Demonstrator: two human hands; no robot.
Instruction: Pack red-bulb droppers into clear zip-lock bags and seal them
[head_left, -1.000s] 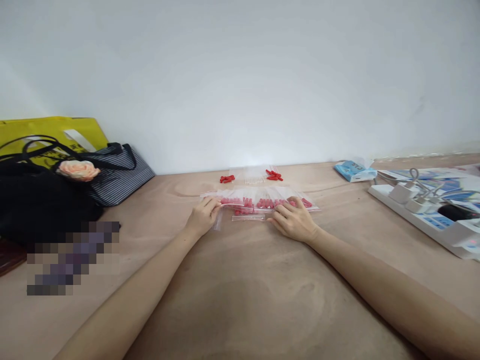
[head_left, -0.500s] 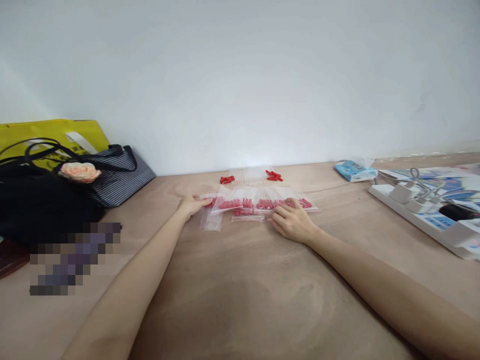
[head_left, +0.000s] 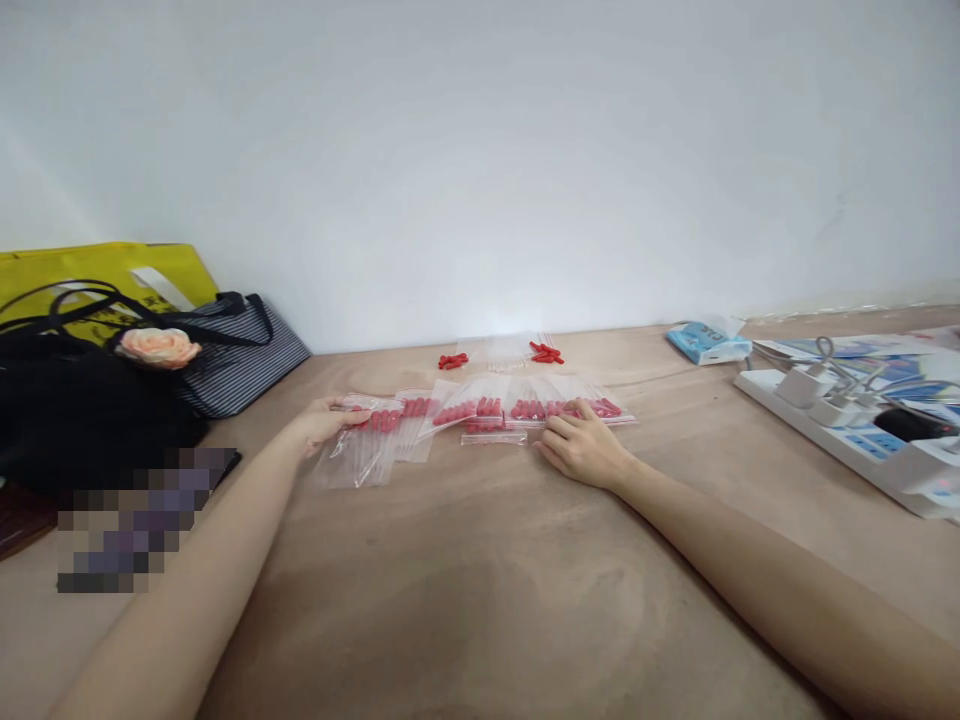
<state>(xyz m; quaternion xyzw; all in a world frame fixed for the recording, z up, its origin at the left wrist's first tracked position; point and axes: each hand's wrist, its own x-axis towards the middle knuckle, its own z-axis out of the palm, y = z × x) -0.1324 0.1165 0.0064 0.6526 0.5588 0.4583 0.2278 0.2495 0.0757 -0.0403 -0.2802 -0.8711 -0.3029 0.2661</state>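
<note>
My left hand (head_left: 321,425) pinches the upper left edge of a clear zip bag (head_left: 356,465) that has several small red pieces (head_left: 385,420) in a row inside. This bag lies at the left end of several overlapping clear zip bags (head_left: 527,411), also with red pieces in them. My right hand (head_left: 581,447) rests on the table at the right part of the row, palm down. Its fingers are bent and slightly apart, the index finger touching a bag, with nothing visibly gripped.
Behind the row lie two small piles of loose red pieces (head_left: 452,361) (head_left: 547,353) and flat clear bags (head_left: 507,352). A blue tissue pack (head_left: 707,342) and a white power strip (head_left: 847,435) with plugs are at right. Striped (head_left: 244,360), black (head_left: 82,410) and yellow (head_left: 169,265) bags stand at left.
My left hand has moved left and a little nearer, drawing a filled bag out to the left of the row. My right hand has stayed in place.
</note>
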